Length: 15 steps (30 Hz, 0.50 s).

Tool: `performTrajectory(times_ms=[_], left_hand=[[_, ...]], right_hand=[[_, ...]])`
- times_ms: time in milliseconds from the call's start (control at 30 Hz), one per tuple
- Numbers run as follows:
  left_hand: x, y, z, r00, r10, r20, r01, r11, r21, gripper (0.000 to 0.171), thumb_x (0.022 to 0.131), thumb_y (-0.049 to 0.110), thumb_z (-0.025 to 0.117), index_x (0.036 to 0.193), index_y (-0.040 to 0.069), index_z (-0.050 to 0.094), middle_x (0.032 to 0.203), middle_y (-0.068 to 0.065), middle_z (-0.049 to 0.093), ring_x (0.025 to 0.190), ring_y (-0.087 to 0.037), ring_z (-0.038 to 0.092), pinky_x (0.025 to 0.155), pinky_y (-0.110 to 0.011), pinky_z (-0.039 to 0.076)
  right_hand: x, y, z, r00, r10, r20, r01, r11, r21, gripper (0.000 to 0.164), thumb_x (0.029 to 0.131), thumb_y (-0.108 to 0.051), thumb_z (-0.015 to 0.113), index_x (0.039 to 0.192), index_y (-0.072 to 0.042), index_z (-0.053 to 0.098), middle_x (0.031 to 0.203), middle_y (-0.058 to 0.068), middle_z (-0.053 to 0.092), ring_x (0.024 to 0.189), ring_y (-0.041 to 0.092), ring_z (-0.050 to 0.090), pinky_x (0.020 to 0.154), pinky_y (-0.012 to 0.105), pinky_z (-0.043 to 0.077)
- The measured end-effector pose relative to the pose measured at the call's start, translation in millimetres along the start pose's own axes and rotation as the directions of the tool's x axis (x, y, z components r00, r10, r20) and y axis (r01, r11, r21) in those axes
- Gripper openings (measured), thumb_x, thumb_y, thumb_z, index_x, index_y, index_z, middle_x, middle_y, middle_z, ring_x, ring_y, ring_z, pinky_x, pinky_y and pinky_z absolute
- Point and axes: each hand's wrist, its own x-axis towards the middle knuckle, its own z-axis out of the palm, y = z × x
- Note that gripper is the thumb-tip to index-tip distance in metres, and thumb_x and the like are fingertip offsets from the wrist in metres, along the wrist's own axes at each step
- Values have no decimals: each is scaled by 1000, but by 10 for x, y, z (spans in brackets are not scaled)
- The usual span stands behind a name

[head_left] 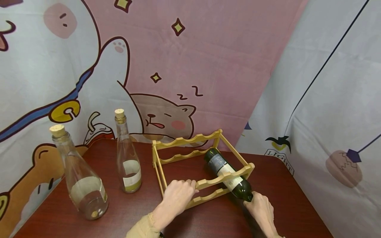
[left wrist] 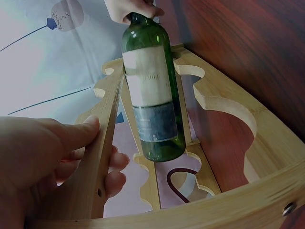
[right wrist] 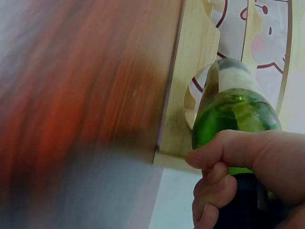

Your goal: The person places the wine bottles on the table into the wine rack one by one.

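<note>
A two-tier wooden wine rack with scalloped rails stands on the table. My left hand grips its near upper rail, the thumb on one side and fingers curled round the other, as the left wrist view shows. A green wine bottle with a white and dark label lies between the rack's upper and lower rails, its base toward the back. My right hand holds the bottle by its neck, in front of the rack. In the right wrist view, the thumb and fingers wrap the neck just below the green shoulder.
Two clear glass bottles with cork stoppers, one nearer and one farther, stand left of the rack on the dark red table. A printed cloth hangs behind and to the right.
</note>
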Motion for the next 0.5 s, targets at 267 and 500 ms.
performTrajectory(times_ms=[267,500], left_hand=[[6,3,6,1000,-5,6,5,1000,10,34,82,46,63,66,18,53,54,7,53,44,-9,54,37,-25,40],[0,6,9,1000,-6,11,6,1000,14,34,82,46,63,66,18,53,54,7,53,44,-9,53,38,-25,41]], right_hand=[[66,-165,68,1000,3,-7,-3,999,48,15,64,-15,69,66,-4,60,58,8,58,52,20,47,42,34,32],[113,-282,103,1000,-16,-14,17,997,81,20,65,-14,69,77,-1,60,65,14,63,55,23,53,46,38,37]])
